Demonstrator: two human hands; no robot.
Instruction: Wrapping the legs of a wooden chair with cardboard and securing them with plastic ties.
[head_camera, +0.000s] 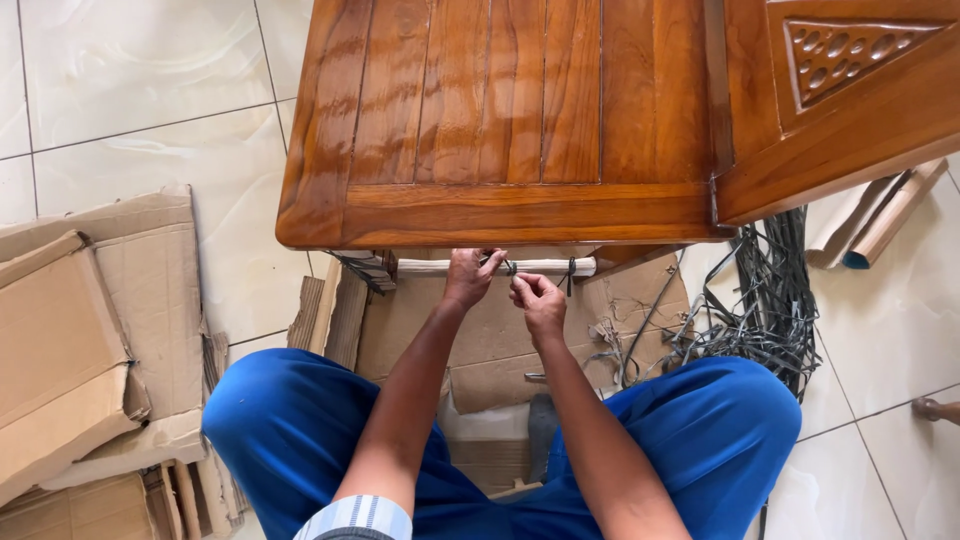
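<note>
Pale floor tiles (150, 70) and flattened cardboard (90, 340) surround me. Under the varnished wooden furniture (500, 120), both my hands pinch a dark strap (510, 266) — left hand (470, 278), right hand (540, 300) — tied around a paper-wrapped rail (440, 266).

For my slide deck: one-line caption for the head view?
Both hands tie a dark strap around a paper-wrapped rail under varnished wooden furniture.

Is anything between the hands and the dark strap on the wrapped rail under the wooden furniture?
Nothing visible. The left hand and right hand are already at the dark strap on the pale wrapped rail, just below the wooden furniture's edge.
</note>
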